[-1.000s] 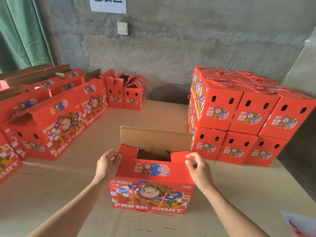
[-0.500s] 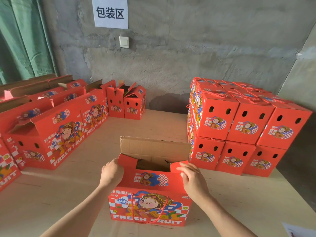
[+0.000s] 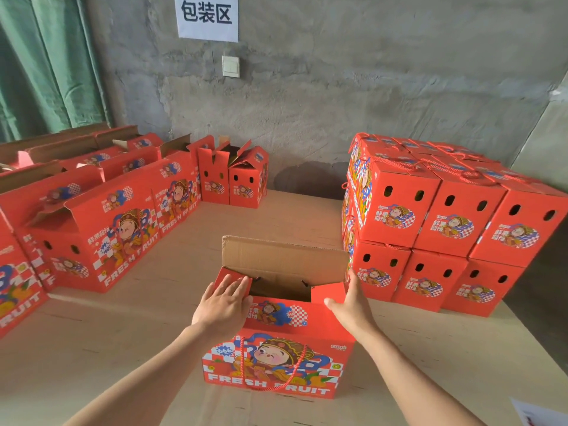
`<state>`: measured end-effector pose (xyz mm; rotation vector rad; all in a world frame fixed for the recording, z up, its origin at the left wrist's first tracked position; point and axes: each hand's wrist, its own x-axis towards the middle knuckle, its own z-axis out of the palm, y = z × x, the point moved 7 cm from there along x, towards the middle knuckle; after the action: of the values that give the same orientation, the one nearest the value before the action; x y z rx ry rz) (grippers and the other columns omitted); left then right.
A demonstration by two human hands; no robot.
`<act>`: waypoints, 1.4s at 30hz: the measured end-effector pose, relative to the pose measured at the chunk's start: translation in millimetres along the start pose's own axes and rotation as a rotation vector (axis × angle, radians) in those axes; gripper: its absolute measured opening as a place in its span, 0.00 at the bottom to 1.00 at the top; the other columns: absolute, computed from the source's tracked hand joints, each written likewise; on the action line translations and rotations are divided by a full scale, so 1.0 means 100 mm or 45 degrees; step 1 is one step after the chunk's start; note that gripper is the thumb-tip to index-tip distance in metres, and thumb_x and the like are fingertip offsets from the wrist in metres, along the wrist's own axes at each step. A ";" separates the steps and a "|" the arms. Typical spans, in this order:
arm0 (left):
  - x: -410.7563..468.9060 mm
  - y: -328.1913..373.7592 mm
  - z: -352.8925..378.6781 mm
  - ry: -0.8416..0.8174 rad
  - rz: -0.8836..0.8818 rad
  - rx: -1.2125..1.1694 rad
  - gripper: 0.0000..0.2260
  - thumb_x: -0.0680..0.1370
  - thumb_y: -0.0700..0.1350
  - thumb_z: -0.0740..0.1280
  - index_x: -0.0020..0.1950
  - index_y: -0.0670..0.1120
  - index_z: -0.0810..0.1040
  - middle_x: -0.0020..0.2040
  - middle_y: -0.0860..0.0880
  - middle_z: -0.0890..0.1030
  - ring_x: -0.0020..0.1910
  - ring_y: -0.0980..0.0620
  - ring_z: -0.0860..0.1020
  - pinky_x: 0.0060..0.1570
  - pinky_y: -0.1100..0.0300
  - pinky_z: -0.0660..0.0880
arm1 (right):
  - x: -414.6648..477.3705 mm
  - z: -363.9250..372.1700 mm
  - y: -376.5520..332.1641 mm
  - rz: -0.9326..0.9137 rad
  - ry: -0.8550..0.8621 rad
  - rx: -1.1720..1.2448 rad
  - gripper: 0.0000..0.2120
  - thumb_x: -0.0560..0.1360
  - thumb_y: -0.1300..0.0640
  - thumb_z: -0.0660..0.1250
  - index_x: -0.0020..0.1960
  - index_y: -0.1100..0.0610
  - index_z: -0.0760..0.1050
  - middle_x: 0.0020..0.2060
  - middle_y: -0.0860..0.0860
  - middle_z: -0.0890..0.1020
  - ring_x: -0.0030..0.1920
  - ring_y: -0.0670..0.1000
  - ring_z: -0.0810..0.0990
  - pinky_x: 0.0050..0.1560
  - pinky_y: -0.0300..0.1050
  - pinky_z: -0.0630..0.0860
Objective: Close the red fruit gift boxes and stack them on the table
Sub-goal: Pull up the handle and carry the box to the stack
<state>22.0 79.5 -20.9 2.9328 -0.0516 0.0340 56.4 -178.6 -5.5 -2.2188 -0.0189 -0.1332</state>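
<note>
1. The work piece, an open red gift box [image 3: 276,348], stands upright on the wooden table [image 3: 123,348] directly in front of you, with the "FRESH FRUIT" face toward you. A red rope handle [image 3: 270,372] hangs in a loop down that face.
2. Your left hand [image 3: 222,305] lies flat on the left end flap [image 3: 229,276] with the fingers straight and together, gripping nothing.
3. Your right hand [image 3: 353,305] rests against the right end flap [image 3: 330,292]. The fingers are extended along the outer edge and the thumb is spread across the near side – nothing is pinched.
4. The rear flap [image 3: 282,259] stands upright behind both hands, with its bare brown cardboard side facing you. The box mouth is open between the two end flaps.
5. A sheet of paper [image 3: 534,413] lies at the near right corner of the table.
6. To the right, just beyond the work piece, the closed boxes [image 3: 445,216] are stacked two tiers high in tight rows, with the perforated ends facing you.
7. To the left, well apart from the work piece, rows of unclosed boxes [image 3: 107,229] stand with their flaps raised. Two more [image 3: 232,179] stand end-on near the wall.
8. On the concrete wall – a white sign [image 3: 207,16] above a light switch [image 3: 230,66]. A green curtain [image 3: 46,63] hangs at far left.
</note>
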 end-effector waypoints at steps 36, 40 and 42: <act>0.54 0.07 -0.20 -0.155 0.229 0.246 0.36 0.72 0.71 0.54 0.75 0.54 0.58 0.71 0.53 0.66 0.70 0.50 0.65 0.70 0.52 0.59 | 0.27 0.07 0.01 -0.267 -0.826 -0.483 0.24 0.79 0.49 0.60 0.69 0.30 0.59 0.76 0.43 0.53 0.75 0.47 0.54 0.74 0.49 0.53; 0.60 0.04 -0.16 -0.209 0.279 0.266 0.38 0.71 0.72 0.53 0.76 0.54 0.56 0.69 0.51 0.67 0.68 0.49 0.65 0.66 0.54 0.64 | 0.22 0.09 0.04 -0.334 -0.736 -0.509 0.22 0.80 0.48 0.57 0.68 0.27 0.57 0.76 0.42 0.53 0.75 0.45 0.53 0.73 0.47 0.54; 0.61 0.03 -0.15 -0.217 0.310 0.285 0.43 0.66 0.75 0.46 0.77 0.54 0.55 0.68 0.51 0.67 0.68 0.49 0.64 0.66 0.54 0.64 | 0.20 0.08 0.03 -0.366 -0.695 -0.519 0.22 0.81 0.48 0.57 0.69 0.29 0.57 0.76 0.42 0.54 0.75 0.44 0.54 0.70 0.41 0.53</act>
<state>82.7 77.6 -4.0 3.1254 -0.4592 -0.1848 77.4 -174.4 -10.8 -2.5806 -0.6628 0.3436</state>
